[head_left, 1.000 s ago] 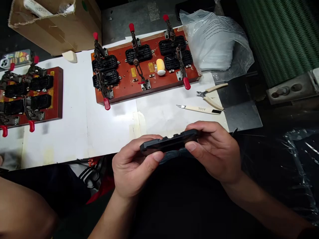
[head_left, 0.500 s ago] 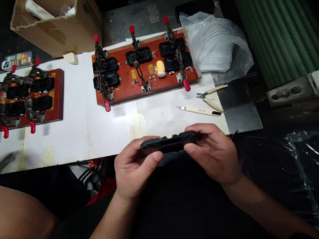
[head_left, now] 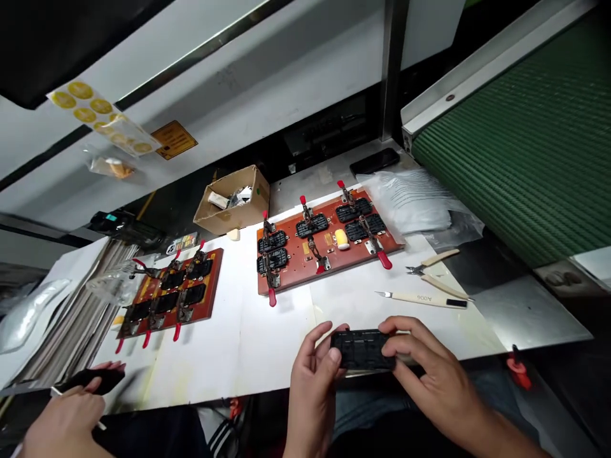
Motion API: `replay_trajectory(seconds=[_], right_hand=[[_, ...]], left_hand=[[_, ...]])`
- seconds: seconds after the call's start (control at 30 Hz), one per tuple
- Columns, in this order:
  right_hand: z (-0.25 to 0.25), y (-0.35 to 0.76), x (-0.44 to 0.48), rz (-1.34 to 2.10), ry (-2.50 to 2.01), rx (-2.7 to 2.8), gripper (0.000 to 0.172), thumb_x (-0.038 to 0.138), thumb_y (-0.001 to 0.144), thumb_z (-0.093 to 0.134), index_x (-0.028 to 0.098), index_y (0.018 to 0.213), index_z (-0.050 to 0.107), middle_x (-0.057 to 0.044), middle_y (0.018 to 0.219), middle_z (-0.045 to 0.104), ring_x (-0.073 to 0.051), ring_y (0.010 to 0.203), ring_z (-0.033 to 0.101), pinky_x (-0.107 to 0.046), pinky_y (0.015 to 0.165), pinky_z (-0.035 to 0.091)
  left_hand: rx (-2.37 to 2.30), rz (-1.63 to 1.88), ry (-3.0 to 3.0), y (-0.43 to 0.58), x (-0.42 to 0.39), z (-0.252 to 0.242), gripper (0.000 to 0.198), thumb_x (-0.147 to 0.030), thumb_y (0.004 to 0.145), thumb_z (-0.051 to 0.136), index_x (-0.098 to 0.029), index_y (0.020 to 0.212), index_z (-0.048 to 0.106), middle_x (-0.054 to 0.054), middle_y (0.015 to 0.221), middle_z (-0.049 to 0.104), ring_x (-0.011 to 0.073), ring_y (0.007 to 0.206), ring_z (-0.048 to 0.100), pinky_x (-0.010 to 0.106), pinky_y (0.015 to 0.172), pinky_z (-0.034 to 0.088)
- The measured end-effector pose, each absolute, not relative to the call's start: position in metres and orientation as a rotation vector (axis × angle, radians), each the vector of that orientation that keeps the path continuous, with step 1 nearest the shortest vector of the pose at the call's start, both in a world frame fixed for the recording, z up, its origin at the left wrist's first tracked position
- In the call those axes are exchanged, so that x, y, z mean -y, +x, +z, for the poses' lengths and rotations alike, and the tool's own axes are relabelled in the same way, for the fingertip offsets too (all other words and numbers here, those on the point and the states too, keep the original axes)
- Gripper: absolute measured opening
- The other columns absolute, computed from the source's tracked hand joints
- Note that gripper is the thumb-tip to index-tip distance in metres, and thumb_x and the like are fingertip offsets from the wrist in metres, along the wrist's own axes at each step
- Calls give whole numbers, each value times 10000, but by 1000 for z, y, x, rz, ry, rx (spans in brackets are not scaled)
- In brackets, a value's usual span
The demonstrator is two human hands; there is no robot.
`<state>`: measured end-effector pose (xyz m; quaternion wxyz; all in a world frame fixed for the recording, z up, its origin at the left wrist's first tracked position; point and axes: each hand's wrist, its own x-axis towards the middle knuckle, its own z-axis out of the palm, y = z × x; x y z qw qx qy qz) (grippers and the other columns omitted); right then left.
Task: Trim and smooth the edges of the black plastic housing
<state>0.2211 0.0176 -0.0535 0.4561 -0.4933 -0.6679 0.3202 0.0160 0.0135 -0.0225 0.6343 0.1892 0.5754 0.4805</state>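
A black rectangular plastic part [head_left: 363, 348], ribbed on the side facing me, is held level over the table's front edge. My left hand [head_left: 312, 375] grips its left end between thumb and fingers. On the right end, my right hand [head_left: 424, 362] has its fingers and thumb closed around the part. Beyond my hands lie a craft knife [head_left: 422, 299] with a pale handle and side cutters [head_left: 436, 272] with open cream handles. Farther back stands a red-brown clamp fixture [head_left: 296, 270] with several black ribbed parts under red-tipped toggle clamps, and a yellow-and-white roller-shaped piece [head_left: 342, 239].
At left is a second clamp fixture [head_left: 210, 299], near a co-worker's hands [head_left: 71, 407] holding a dark part and a thin pale tool. A cardboard box [head_left: 260, 191], a plastic bag of white sheets [head_left: 415, 207] and a phone [head_left: 375, 161] sit behind. A green conveyor belt [head_left: 520, 152] rises at right.
My view has lifted and widened, showing the wall panels and more of the left side. The part in my hands has turned from edge-on to its ribbed face, and my right-hand grip has shifted.
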Motion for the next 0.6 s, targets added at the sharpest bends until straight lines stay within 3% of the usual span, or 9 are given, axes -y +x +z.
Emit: replay_trajectory(seconds=[0.13,0.27,0.4,0.6], right_hand=[[-72,221,-18,821,-1203,1631,318,96,998,551,306,1209,663,-50,1361,678,-210,1261,694,-342,1059,617],[-98,217,-19,828,-1244,1572,279,155,1061,548,280,1300,620,-79,1278,703,-186,980,759,-301,850,666],[-111,211,-21,805,-1177,1667,205,162,1070,511,277,1195,627,-34,1041,723,-191,874,752,-301,778,642],[-108,213,-27,675,-1051,1705,210,112,995,522,268,1062,646,-12,899,720,-178,750,751,-244,703,640]], left_hand=[[-1324,978,461,5,-23,-30,695,-341,715,999,-203,1338,723,152,1254,783,273,1104,762,296,863,592],[-1562,1278,613,-29,-58,-25,643,-373,703,994,-216,1265,723,64,1131,756,187,1068,735,267,939,594],[-1747,1643,850,-58,-128,-3,598,-407,820,881,-274,1341,621,28,1201,675,139,911,733,261,798,621],[-1750,1331,1044,-40,-229,-27,462,-325,894,827,-154,1286,652,27,968,693,130,700,683,253,615,579]])
